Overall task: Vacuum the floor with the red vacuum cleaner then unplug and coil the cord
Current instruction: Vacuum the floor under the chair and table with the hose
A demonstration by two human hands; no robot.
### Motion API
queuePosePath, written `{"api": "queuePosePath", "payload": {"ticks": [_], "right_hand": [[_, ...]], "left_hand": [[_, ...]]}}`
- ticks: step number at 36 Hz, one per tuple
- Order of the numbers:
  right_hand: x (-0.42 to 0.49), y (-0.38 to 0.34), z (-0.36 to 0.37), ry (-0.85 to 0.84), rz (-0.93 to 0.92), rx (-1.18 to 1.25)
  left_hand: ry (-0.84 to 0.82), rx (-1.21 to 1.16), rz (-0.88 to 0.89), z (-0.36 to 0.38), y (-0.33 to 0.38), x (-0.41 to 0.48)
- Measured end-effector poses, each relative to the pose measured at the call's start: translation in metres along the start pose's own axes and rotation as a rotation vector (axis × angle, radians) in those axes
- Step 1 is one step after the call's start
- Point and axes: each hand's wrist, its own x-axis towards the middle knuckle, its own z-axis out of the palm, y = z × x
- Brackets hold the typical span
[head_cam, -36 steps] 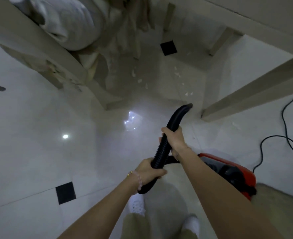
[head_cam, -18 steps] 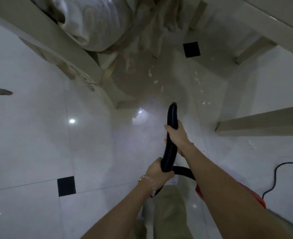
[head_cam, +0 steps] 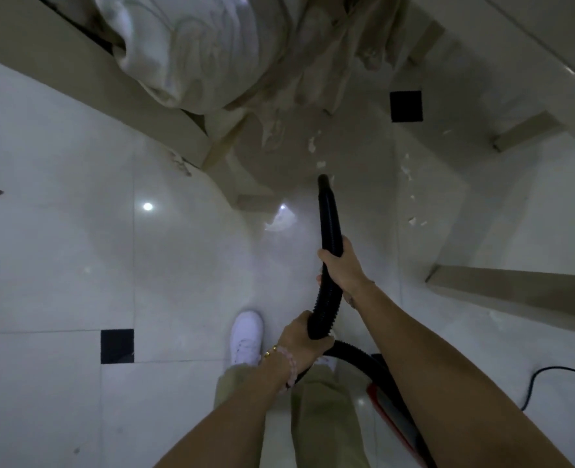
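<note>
Black hose [head_cam: 328, 231]: your right hand [head_cam: 342, 268] and left hand [head_cam: 304, 339] both grip it. Hold the tip low, sweeping scraps [head_cam: 320, 163] at one o'clock.

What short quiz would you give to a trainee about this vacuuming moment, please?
1. True or false: the left hand and the right hand both grip the black ribbed vacuum hose.
2. The hose's tip is: A) close to the small white scraps on the pale tiled floor; B) pointing back at the person; C) raised toward the ceiling.
3. Which hand grips the hose nearer to its tip?
Key: 1 true; 2 A; 3 the right hand.
</note>
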Motion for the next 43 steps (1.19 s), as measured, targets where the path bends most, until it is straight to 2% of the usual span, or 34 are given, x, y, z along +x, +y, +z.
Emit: {"api": "queuePosePath", "payload": {"ticks": [3,10,17,25,30,34,43], "right_hand": [[0.005,-0.002,0.001,0.058,0.003,0.008],[0.009,-0.001,0.006,0.185,0.05,0.062],[0.007,-0.002,0.01,0.107,0.039,0.057],[0.008,-0.01,0.026,0.007,0.004,-0.06],[0.011,-0.002,0.029,0.036,0.024,-0.047],[0.012,0.0,0.023,0.121,0.033,0.006],[0.008,0.005,-0.007,0.197,0.053,0.115]], "left_hand": [[0.0,0.084,0.024,-0.008,0.007,0.006],[-0.056,0.09,0.023,-0.023,0.006,0.01],[-0.099,0.099,0.009,-0.028,0.003,0.009],[-0.135,-0.026,-0.026,-0.035,-0.008,0.01],[-0.128,-0.024,-0.034,-0.037,-0.01,0.009],[-0.136,-0.003,-0.03,-0.037,-0.006,0.011],[-0.166,0.2,-0.015,-0.025,0.017,0.014]]}}
